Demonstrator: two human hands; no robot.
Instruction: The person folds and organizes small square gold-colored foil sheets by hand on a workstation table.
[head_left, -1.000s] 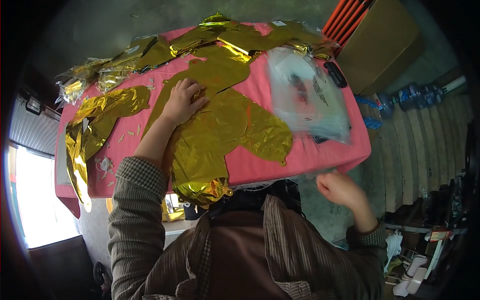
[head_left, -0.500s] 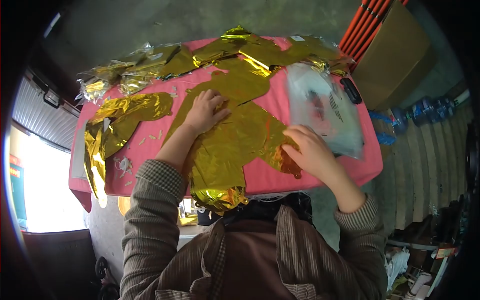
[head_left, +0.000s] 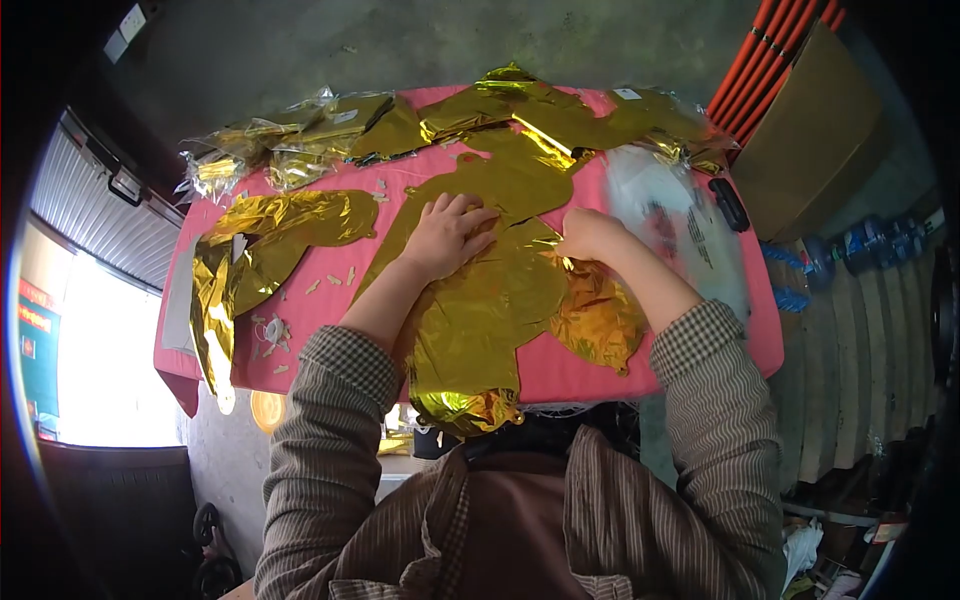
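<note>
A large flat gold foil balloon [head_left: 468,318] lies across the middle of the pink-covered table, its lower end hanging past the near edge. My left hand [head_left: 448,236] rests on its upper part, fingers spread and palm down. On the right, my right hand [head_left: 592,237] has its fingers closed on the foil where a crinkled lobe joins the body. That lobe hangs creased below the hand, and its fingertips are partly hidden. Left of my left hand lies another folded gold foil balloon [head_left: 262,245].
Gold foil pieces in clear wrappers [head_left: 310,135] line the table's far edge. Clear plastic bags [head_left: 690,235] and a black object [head_left: 729,205] lie at the right. White scraps and a roll of string [head_left: 272,330] sit at the left. A cardboard sheet [head_left: 815,130] leans beyond the table.
My right hand has moved up and inward, closing on the foil and pulling the right lobe into creases. My left hand stays on the balloon. The whole view has shifted slightly.
</note>
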